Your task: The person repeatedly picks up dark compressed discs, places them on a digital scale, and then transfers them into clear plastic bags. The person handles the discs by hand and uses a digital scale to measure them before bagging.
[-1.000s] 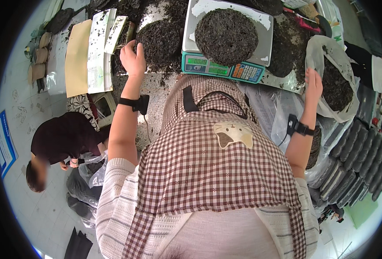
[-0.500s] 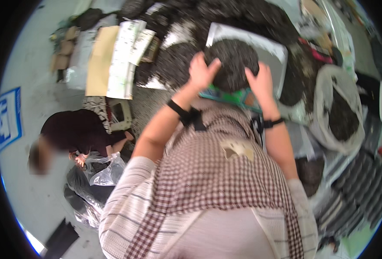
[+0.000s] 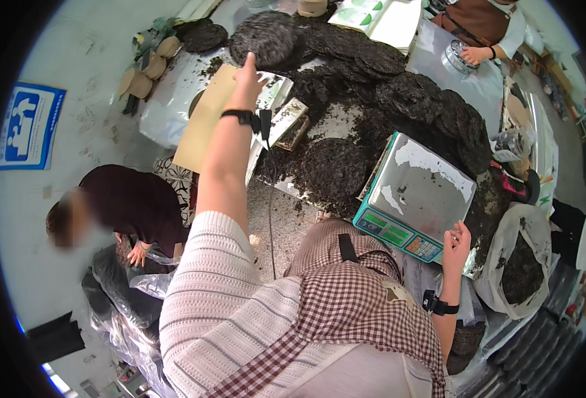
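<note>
You seem to be at the step of placing a disc well away from the scale, and the next move, I judge, calls for settling it flat and freeing your fingers without crumbling its edge. Going left to right from there: your left hand reaches far left of and beyond the scale, its forearm passing over the tan card. A fingertip meets the near edge of the dark disc — whether your fingers grip it or only touch it, I cannot tell. That disc looks round, flat, nearly black and coarse, with flaky strands and an uneven rim, a little blurred, so likely in motion. Just left of the scale lies a second disc, similar in colour and texture, with loose crumbs around it. Past the scale's far side runs a heap of overlapping discs. At the scale's near right corner your right hand holds nothing — fingers parted and loosely bent. Farther right of the scale stands a whitish plastic bag with dark flakes inside.
</note>
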A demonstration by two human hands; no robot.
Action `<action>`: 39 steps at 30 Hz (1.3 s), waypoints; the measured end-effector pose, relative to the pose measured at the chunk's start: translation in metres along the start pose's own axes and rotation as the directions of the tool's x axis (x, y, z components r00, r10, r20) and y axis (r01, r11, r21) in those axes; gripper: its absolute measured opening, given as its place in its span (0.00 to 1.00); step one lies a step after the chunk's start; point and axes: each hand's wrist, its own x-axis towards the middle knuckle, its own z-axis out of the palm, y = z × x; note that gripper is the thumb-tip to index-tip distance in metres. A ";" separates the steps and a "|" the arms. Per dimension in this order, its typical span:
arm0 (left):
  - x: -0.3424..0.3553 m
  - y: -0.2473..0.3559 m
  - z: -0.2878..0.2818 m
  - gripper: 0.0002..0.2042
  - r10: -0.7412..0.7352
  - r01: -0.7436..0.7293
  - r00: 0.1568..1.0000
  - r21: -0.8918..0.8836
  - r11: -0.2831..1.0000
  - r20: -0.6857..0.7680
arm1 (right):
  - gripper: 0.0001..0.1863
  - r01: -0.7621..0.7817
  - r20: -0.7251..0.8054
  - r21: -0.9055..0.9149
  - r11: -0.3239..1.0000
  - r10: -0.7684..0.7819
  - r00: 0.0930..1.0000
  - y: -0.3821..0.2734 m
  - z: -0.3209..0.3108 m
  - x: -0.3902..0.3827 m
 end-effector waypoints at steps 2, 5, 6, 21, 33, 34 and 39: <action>0.020 -0.011 0.011 0.41 -0.128 0.137 0.990 0.184 0.973 -0.061 | 0.27 0.027 -0.038 -0.015 1.000 -0.028 0.999 -0.005 -0.012 -0.007; -0.009 -0.072 0.010 0.40 0.017 -0.168 0.955 0.492 0.854 0.297 | 0.27 0.049 -0.174 -0.086 0.995 -0.063 0.983 -0.019 -0.046 -0.026; -0.033 -0.112 0.000 0.37 0.179 -0.356 0.919 0.544 0.759 0.352 | 0.26 0.042 -0.205 -0.099 0.994 -0.062 0.977 -0.006 -0.065 -0.032; -0.240 -0.243 -0.048 0.70 -0.365 -0.806 0.578 0.441 -0.394 0.730 | 0.40 -0.197 -0.199 -0.412 0.890 0.123 0.972 0.206 -0.040 0.018; -0.204 -0.186 -0.070 0.26 0.032 -0.788 0.603 0.589 0.181 0.797 | 0.28 -0.142 -0.173 -0.459 0.877 0.068 0.983 0.246 -0.044 0.063; -0.208 -0.180 -0.072 0.22 0.244 -0.697 0.717 0.668 0.260 0.653 | 0.23 -0.195 -0.325 -0.474 0.859 0.035 0.945 0.240 -0.062 0.065; -0.263 -0.141 -0.048 0.17 0.025 -0.041 0.978 0.070 0.997 0.209 | 0.25 -0.157 -0.519 0.704 0.692 0.653 0.551 0.128 -0.115 0.058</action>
